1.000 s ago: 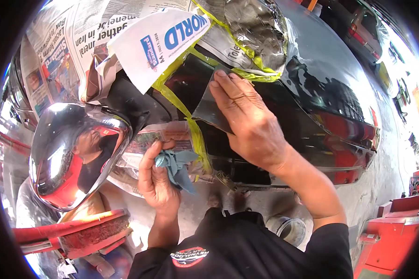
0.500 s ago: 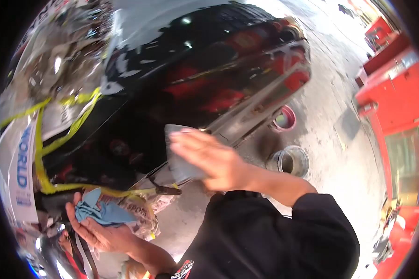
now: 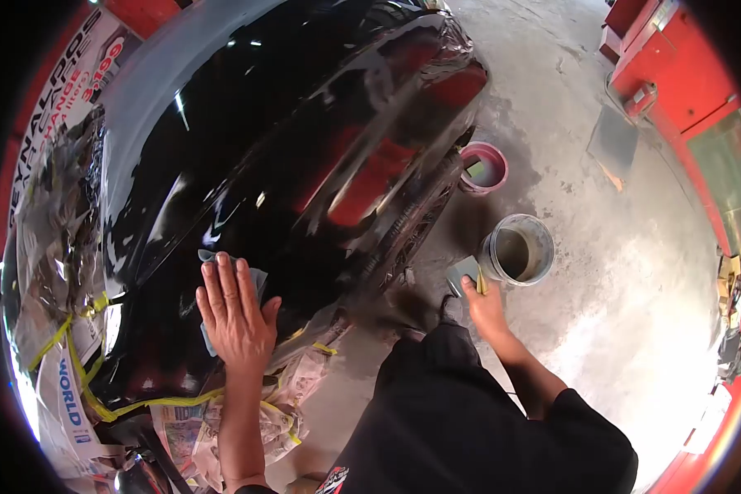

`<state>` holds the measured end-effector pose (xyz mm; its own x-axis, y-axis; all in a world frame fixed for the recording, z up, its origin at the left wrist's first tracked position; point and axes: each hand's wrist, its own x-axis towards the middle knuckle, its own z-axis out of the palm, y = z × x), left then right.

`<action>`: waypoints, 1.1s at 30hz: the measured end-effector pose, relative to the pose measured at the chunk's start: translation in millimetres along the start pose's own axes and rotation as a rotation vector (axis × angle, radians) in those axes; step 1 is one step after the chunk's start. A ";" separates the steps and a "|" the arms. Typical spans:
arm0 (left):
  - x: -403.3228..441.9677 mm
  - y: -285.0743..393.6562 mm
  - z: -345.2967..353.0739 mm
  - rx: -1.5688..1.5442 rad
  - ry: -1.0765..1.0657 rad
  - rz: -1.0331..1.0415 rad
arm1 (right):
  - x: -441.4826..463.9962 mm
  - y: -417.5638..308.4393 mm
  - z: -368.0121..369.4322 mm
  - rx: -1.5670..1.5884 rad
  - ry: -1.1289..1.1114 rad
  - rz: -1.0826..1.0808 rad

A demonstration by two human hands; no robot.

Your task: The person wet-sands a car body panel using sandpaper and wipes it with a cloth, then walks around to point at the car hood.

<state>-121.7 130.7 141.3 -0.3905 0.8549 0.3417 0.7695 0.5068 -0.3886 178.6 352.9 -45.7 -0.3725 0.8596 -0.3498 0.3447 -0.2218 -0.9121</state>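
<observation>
A: What is largest before us?
B: We have the glossy black car body [image 3: 305, 165], then a bucket [image 3: 540, 247] on the floor.
A: And our hands?
B: Our left hand [image 3: 237, 321] lies flat over the car body, fingers straight and slightly parted, thumb out sideways. Our right hand [image 3: 487, 313] pinches, thumb on top, near the bucket.
A: On what?
B: We see blue cloth [image 3: 210, 339] beneath the left hand, and a grey sandpaper sheet [image 3: 464, 272] in the right.

Car body [image 3: 247, 140] — black, reddish patches; cloth [image 3: 260, 281], left, greyish blue; sheet [image 3: 462, 272], right, grey; tape [image 3: 183, 401], near left, yellow — tub [image 3: 502, 173], far, pink.
</observation>
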 end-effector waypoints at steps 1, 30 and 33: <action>8.3 7.7 5.9 0.040 0.007 0.027 | -1.5 -13.0 -6.3 -0.022 -0.016 -0.026; 27.7 17.0 26.2 0.070 0.272 -0.365 | 49.4 -248.7 171.5 -0.537 -0.204 -1.309; 24.1 15.5 26.0 0.020 0.260 -0.368 | 44.3 -242.7 184.8 -0.599 -0.227 -1.358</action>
<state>-132.3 162.0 121.3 -0.4943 0.5620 0.6632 0.5921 0.7762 -0.2164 -80.8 359.7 120.6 -0.7918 0.1504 0.5919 -0.0928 0.9283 -0.3600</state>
